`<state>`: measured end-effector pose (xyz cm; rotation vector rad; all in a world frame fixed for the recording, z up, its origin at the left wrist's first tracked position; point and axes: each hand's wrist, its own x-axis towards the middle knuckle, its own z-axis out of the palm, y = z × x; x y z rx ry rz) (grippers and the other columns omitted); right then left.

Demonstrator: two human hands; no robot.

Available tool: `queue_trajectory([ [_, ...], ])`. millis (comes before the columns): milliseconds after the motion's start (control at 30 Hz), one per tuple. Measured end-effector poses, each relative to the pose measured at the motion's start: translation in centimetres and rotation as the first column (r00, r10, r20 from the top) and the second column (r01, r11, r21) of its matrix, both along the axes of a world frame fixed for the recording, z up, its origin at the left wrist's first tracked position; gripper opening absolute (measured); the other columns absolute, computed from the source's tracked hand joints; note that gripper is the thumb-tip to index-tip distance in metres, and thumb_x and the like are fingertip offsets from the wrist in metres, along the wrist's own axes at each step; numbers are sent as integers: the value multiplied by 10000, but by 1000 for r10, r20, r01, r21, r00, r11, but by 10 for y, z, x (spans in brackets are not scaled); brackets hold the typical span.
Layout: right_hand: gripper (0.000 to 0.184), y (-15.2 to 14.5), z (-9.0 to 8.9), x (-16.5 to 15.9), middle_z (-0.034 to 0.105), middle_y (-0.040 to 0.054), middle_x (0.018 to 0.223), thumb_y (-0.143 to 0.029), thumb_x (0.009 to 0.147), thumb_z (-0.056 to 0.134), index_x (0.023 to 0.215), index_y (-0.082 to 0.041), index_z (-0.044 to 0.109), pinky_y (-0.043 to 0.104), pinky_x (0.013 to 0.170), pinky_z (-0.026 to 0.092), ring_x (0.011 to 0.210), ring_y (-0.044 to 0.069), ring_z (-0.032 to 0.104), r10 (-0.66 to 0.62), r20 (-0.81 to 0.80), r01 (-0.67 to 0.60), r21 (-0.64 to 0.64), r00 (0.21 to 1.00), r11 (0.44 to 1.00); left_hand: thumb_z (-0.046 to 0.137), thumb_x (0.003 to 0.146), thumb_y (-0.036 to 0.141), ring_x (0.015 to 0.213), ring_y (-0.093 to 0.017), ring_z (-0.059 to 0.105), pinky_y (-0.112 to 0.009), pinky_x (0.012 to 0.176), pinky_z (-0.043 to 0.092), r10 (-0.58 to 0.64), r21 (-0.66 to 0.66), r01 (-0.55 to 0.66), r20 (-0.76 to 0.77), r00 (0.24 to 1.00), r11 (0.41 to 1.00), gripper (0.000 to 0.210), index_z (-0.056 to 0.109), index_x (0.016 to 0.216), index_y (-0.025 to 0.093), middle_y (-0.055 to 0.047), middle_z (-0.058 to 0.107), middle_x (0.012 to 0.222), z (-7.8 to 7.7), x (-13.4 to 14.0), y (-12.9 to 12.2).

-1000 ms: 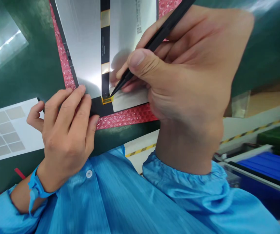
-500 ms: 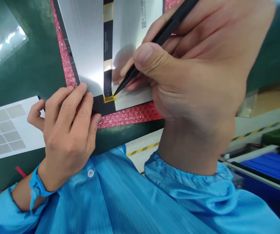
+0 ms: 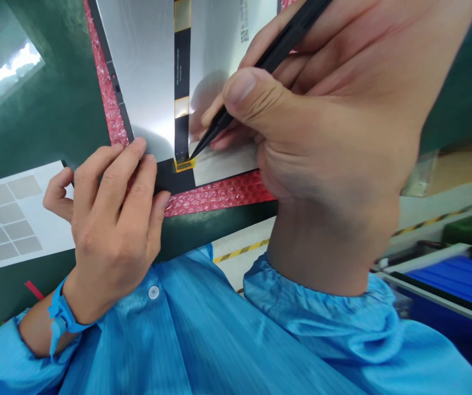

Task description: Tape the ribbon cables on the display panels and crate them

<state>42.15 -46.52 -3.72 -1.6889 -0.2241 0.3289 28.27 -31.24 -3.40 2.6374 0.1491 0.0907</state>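
My right hand (image 3: 322, 126) is closed around black pointed tweezers (image 3: 277, 49). Their tip meets the small yellow tape (image 3: 185, 164) at the lower end of a black flat ribbon cable (image 3: 182, 71). The cable runs down the silvery back of a display panel (image 3: 145, 77). At the panel's lower left corner, my left hand (image 3: 114, 219) holds it, fingertips on top and the thumb by the near edge. Pink bubble wrap (image 3: 219, 192) lies under the panel. My right hand hides part of the panel's right side.
A white sheet with grey squares (image 3: 9, 219) lies left on the green work surface (image 3: 55, 120). A clear plastic bag (image 3: 9, 71) is at the upper left. Blue crates (image 3: 458, 280) stand at the lower right, beyond yellow-black floor tape (image 3: 242, 250).
The tweezers' tip has shifted slightly left and down on the yellow tape. My left hand keeps its place at the panel's corner.
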Motion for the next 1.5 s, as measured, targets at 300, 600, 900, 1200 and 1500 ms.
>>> queue_trajectory([
  [300, 140, -2, 2, 0, 767, 15, 862, -262, 935, 838, 848, -291, 733, 416, 542, 586, 689, 256, 729, 12, -1, -12, -15, 1000, 1000, 667, 1009, 275, 1453, -411, 564, -649, 1226, 255, 0, -9, 0, 22, 1000, 1000, 443, 637, 1450, 306, -58, 659, 1519, -1, 0, -1],
  [600, 149, -1, 1, -1, 779, 23, 901, -213, 915, 844, 855, -293, 734, 447, 560, 614, 701, 276, 736, 13, 12, -13, 3, 1000, 1000, 652, 1023, 290, 1428, -414, 587, -655, 1200, 281, -2, 11, 2, 44, 999, 1000, 421, 653, 1443, 321, -43, 664, 1516, 1, 1, 0],
  [900, 168, -1, -1, 1, 774, 14, 888, -187, 915, 824, 826, -302, 739, 444, 572, 622, 747, 285, 752, 25, 35, -25, 7, 999, 1000, 656, 1020, 265, 1409, -388, 602, -699, 1206, 255, 17, 27, -20, 113, 993, 999, 365, 692, 1363, 386, -26, 680, 1486, -2, 0, -6],
  [1200, 260, 0, 3, 2, 775, 11, 862, -393, 880, 896, 766, -314, 677, 412, 572, 631, 786, 288, 758, 18, 9, -18, -4, 1000, 1000, 671, 999, 160, 1370, -350, 606, -643, 1099, 379, -36, 197, 10, 129, 991, 980, 392, 712, 1332, 363, -72, 670, 1469, -2, 1, -9],
  [1500, 168, 0, -8, -11, 692, 28, 791, -261, 937, 827, 842, -308, 696, 404, 579, 592, 772, 284, 749, -232, 96, 223, 95, 968, 970, 720, 971, 157, 1483, -428, 514, -772, 1218, 132, -5, 88, 2, 36, 999, 996, 451, 683, 1360, 383, -82, 635, 1528, 3, -1, -13],
])
